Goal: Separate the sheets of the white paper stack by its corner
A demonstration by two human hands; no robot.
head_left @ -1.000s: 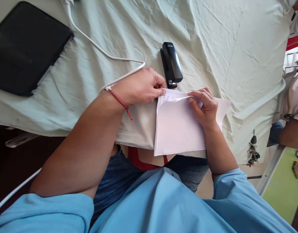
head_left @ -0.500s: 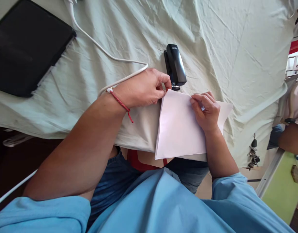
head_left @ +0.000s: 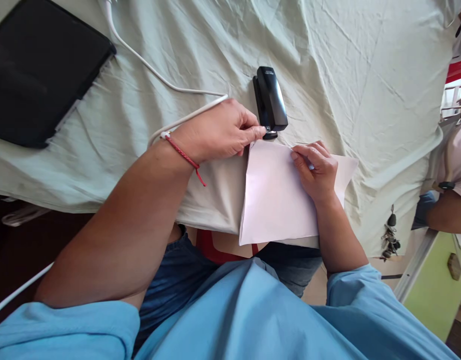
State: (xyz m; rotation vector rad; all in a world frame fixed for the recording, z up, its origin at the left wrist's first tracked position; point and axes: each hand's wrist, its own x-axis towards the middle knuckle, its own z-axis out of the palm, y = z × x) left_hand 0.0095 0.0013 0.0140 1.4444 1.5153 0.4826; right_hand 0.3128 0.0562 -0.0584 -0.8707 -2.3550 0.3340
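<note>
A small stack of white paper sheets point(head_left: 277, 195) lies at the near edge of the cloth-covered table, its lower edge reaching over the side. My right hand point(head_left: 316, 167) is closed on the upper edge of the sheets, thumb on top. At their upper left corner is my left hand point(head_left: 234, 129), thumb and forefinger pressed together; the fingers hide exactly how they grip the corner. Just beyond those fingertips rests a black stapler point(head_left: 272, 100), its front end close to the sheets. A white cable point(head_left: 193, 119) runs along my left wrist, above a red braided bracelet.
A dark flat device like a tablet or laptop point(head_left: 46, 70) lies at the far left. Keys point(head_left: 391, 237) hang at the table's right edge. Another person's arm point(head_left: 450, 212) shows at the far right, beside a light green surface point(head_left: 433, 285). The light tablecloth point(head_left: 365, 75) is wrinkled.
My left thumb has straightened and slid over the forefinger toward the stapler's front end. My right hand keeps its hold on the paper. The whole view has shifted slightly.
</note>
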